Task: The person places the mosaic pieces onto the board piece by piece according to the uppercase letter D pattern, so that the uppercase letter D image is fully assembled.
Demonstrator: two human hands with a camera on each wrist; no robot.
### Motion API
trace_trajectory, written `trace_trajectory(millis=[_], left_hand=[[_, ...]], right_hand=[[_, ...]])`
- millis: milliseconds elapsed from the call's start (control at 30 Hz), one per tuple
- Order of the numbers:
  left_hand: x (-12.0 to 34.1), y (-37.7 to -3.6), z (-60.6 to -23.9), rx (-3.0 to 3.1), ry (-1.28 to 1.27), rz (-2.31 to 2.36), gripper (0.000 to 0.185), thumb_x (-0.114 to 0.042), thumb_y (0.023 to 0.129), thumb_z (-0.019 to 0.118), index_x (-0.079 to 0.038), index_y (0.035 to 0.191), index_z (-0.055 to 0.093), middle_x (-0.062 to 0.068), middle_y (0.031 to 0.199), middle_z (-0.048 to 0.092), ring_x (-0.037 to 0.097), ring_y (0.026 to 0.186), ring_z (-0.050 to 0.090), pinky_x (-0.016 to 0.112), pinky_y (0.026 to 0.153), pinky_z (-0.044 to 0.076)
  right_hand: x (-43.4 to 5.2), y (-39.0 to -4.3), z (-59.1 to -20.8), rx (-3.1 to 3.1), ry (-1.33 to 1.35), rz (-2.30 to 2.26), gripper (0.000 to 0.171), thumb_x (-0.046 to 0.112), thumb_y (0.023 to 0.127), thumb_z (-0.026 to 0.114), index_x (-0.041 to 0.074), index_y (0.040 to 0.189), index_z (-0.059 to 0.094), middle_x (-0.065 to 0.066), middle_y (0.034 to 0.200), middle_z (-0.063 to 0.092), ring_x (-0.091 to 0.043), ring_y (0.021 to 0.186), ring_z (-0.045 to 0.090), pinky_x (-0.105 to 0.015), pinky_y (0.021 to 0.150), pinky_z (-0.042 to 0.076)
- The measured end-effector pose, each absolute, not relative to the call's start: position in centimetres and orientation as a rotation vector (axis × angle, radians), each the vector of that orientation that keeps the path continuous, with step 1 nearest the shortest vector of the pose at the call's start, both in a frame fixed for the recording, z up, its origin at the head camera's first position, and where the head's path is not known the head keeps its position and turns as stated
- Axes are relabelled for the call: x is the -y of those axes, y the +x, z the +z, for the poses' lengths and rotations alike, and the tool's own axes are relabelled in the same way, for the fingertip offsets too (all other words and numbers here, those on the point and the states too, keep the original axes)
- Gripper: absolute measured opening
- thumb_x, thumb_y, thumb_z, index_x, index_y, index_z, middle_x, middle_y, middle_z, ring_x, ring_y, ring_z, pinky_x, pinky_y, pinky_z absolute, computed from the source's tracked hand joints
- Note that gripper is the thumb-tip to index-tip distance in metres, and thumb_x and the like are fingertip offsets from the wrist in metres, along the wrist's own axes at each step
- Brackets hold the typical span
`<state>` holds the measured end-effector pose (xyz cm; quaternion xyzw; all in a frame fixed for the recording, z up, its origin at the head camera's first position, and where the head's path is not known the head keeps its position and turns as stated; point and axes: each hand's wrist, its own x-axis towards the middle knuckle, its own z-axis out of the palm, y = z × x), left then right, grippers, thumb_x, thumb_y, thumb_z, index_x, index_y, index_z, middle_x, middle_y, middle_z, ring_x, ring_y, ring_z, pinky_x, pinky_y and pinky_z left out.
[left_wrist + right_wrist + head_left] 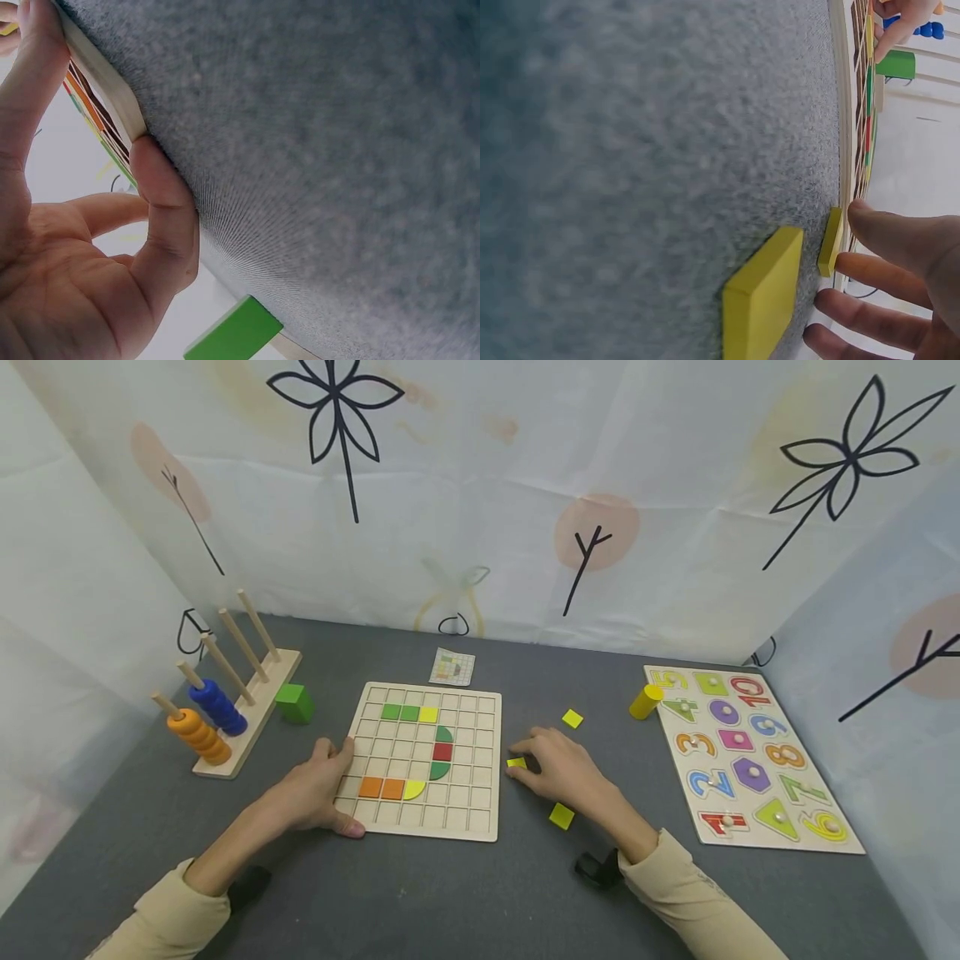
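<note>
A pale wooden grid board (465, 814) lies flat on the table, with green, yellow, red and orange tiles in some of its cells. My left hand (311, 789) holds it at the lower left, thumb by the bottom edge and fingers along the left side. To the right of the board, my right hand (562, 772) pinches a small yellow square tile (830, 241) between thumb and index finger, low over the table. Two more yellow tiles lie near that hand, one square tile (572, 718) beyond it and another tile (561, 816) closer to me.
A small printed pattern card (452, 667) lies behind the board. At left are a wooden peg stand (247, 722) with orange and blue rings and a green block (295, 703). A yellow cylinder (646, 702) stands by a number puzzle (757, 756) at right.
</note>
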<state>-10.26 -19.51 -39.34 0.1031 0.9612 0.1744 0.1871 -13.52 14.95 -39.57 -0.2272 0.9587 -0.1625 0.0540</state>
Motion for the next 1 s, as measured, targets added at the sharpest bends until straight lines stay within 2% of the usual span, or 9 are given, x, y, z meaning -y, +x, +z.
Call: trace_trajectory(millis=[500,767,1000], left_hand=[[19.54,-10.28,-39.53,-2.713,0.301,0.493,0.139,-0.043,0.054,0.099,0.018,0.153,0.024,0.034,0.126,0.043,0.025,0.083,0.052,0.039,0.072,0.05],[19.57,-10.3,-39.57,-2.722,0.311,0.487,0.138,-0.043,0.055,0.1,0.018,0.153,0.024,0.034,0.125,0.044,0.025,0.084,0.052,0.04,0.073,0.051],[19.52,-10.2,-39.42,-2.722,0.31,0.491,0.138,-0.043,0.055,0.1,0.018,0.153,0.025,0.034,0.126,0.044,0.025,0.085,0.053,0.041,0.074,0.052]], right_hand=[[-15.47,-12.94,-39.93,-2.901,-0.705,-0.508,0.035,0.025,0.09,0.08,0.009,0.122,0.076,-0.006,0.102,0.065,-0.014,0.078,0.047,-0.027,0.062,0.037],[-15.25,-12.81,-40.17,-2.912,-0.741,-0.551,0.029,0.016,0.09,0.079,0.011,0.118,0.077,-0.005,0.107,0.068,-0.019,0.091,0.058,-0.028,0.064,0.042],[-14.88,-12.81,-40.14,-2.928,-0.748,-0.558,0.027,0.017,0.09,0.079,0.01,0.116,0.078,-0.005,0.1,0.068,-0.014,0.08,0.052,-0.025,0.059,0.039]])
